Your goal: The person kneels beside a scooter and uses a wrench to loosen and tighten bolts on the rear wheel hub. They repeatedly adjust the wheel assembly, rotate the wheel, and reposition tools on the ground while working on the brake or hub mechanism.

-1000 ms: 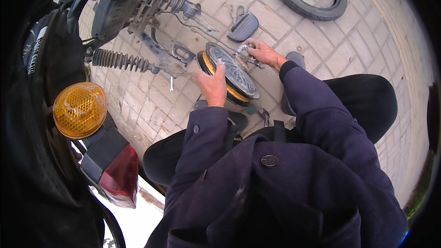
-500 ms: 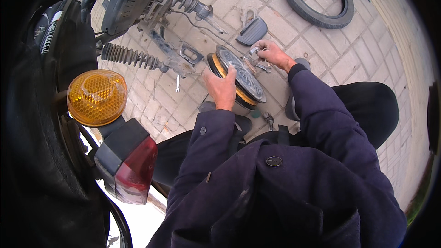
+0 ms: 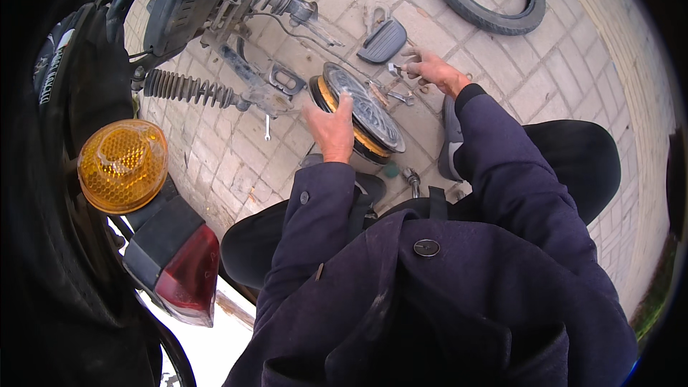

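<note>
A small scooter wheel (image 3: 371, 116) with a yellow band and a grey ribbed disc face stands tilted between my feet, with no tyre on it. My left hand (image 3: 332, 127) grips its near left side, thumb over the rim and fingers partly hidden behind it. Beyond the wheel to the right, my right hand (image 3: 434, 72) pinches a small silver metal piece (image 3: 394, 69), too small to name surely. Just below that hand, a wrench (image 3: 401, 97) lies on the paving against the wheel's far side.
At left stands a vehicle's rear end with coil shock absorbers (image 3: 192, 89), an amber reflector (image 3: 123, 165) and a red tail light (image 3: 188, 272). A black tyre (image 3: 487, 16), a dark ribbed pedal-like part (image 3: 383, 41), a small spanner (image 3: 268, 127) and a socket tool (image 3: 411, 180) lie on the bricks.
The view has shifted slightly, moving most things up and left in it. My left hand keeps its grip on the wheel, and my right hand still holds the small metal piece, its fingers somewhat more spread.
</note>
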### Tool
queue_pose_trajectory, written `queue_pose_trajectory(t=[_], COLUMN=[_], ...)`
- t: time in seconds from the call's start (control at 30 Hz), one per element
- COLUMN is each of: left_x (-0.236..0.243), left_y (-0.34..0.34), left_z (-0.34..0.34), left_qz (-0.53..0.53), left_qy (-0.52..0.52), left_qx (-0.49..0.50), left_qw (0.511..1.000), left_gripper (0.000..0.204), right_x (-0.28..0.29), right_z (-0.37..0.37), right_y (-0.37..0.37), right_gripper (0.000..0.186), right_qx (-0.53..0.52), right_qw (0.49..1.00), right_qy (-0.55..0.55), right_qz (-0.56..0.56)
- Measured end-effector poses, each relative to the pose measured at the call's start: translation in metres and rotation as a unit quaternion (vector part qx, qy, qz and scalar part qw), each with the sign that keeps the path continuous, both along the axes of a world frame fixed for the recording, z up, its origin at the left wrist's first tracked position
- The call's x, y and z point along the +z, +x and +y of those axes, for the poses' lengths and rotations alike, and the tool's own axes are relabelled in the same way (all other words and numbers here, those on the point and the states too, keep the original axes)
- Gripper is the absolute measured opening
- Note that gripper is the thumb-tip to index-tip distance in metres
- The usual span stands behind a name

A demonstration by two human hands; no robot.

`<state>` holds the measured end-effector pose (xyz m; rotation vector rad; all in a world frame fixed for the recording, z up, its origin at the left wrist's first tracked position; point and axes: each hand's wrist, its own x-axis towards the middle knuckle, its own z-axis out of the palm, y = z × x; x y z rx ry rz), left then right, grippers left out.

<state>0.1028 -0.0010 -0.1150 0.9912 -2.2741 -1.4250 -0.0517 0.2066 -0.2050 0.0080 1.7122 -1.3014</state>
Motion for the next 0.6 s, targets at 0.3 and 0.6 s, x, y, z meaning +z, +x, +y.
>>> queue_pose_trajectory(t=[0.3,0.6], left_x=[0.002,0.000], left_y=[-0.001,-0.002], left_z=[0.003,0.004], left_qz=[0.002,0.001], left_qy=[0.005,-0.032], left_qx=[0.010,0.019], left_qw=[1.000,0.999], left_gripper=[0.066,0.061], right_x=[-0.044,-0.050], right_z=[-0.001,0.013], right_y=[0.011,0.045], right_gripper=[0.042,0.024], right_qx=[-0.045,0.090], right_qw=[0.986,0.826], right_qy=[0.076,0.320], right_qz=[0.141,0.455])
